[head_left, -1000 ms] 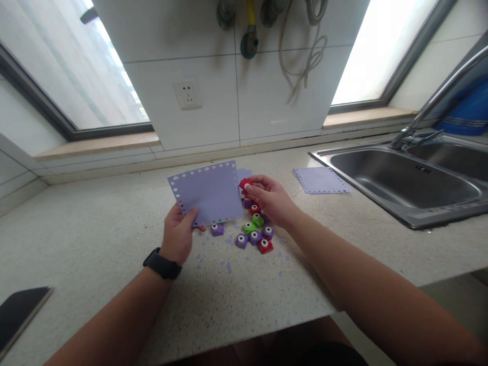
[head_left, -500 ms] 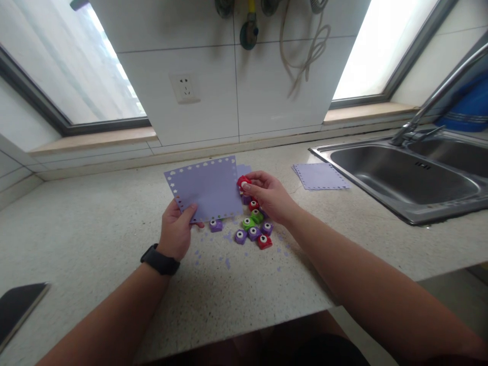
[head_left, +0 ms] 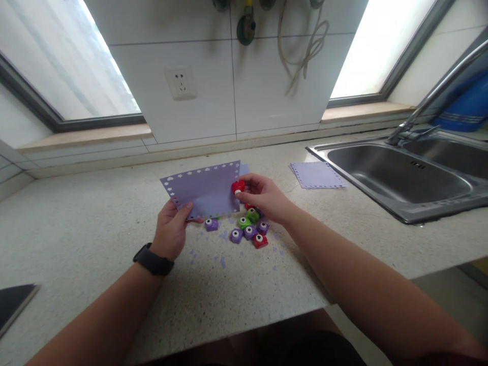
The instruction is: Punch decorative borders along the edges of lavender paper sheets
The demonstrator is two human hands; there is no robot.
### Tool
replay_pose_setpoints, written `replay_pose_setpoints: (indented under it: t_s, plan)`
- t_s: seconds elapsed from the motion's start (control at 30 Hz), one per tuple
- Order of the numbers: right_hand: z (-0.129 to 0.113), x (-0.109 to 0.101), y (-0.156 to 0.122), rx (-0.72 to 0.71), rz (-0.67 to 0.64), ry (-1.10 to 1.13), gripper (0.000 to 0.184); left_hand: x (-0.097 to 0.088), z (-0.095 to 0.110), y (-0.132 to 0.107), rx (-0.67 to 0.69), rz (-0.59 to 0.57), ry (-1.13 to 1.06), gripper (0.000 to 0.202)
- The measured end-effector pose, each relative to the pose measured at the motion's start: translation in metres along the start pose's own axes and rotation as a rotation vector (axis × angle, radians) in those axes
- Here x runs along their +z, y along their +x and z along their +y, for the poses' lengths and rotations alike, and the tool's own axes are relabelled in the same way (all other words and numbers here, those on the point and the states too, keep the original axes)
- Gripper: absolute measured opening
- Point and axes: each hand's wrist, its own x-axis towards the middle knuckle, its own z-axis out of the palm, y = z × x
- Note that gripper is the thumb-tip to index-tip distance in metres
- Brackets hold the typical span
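My left hand [head_left: 172, 229] grips the lower left corner of a purple sheet of paper [head_left: 208, 193], thumb on top. Small shapes are cut out along the sheet's edges. In my right hand [head_left: 265, 197] is a red craft punch [head_left: 238, 188], pinched between thumb and fingers at the sheet's right edge. Whether the paper sits inside its slot I cannot tell. Below lie several more punches: a green one [head_left: 252, 214], a red one [head_left: 260, 240], a purple one [head_left: 236, 235] and others. Another purple punch [head_left: 211, 224] lies near my left fingers.
Purple paper scraps [head_left: 223, 262] are scattered over the speckled counter [head_left: 114, 229]. A stack of punched purple sheets [head_left: 317, 175] lies beside the steel sink [head_left: 404, 178]. At the far left is a dark flat object [head_left: 17, 302]. Part of another purple sheet shows behind the held one.
My right hand has brought the red punch leftward onto the sheet's right edge. The sheet has tilted flatter in my left hand. The view has shifted slightly.
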Motion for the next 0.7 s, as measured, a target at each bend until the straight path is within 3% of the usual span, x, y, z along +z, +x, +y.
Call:
replay_pose_setpoints:
  t_s: [0.7]
  plan:
    - [0.0022,-0.0013,0.0007,-0.010,-0.030,0.053,0.035,0.0024,0.0031,-0.0008,0.011,-0.014,0.009,0.031]
